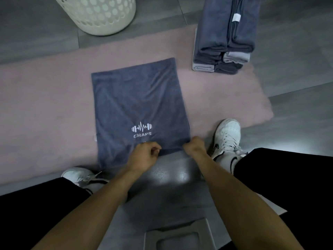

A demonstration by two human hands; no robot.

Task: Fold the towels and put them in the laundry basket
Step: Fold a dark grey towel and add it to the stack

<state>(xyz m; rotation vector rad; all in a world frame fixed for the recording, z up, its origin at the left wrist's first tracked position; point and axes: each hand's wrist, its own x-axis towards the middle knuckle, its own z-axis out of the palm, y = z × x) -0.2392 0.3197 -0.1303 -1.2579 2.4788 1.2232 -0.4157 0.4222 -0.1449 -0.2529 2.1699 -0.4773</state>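
A dark grey towel (138,105) lies spread flat on a pink mat (45,105), stretching away from both hands. The left hand (144,156) pinches its near edge close to the middle, and the right hand (195,146) is closed on the near right corner. The laundry basket (100,15) stands beyond the mat, its top cut off. A stack of folded towels (225,38) sits far right, partly cropped.

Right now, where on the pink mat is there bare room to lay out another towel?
The widest free patch of the pink mat lies left of the spread dark grey towel, below the cream perforated laundry basket. A narrower strip lies right of the towel. It is crowded by the stack of folded grey towels, and near both hands.
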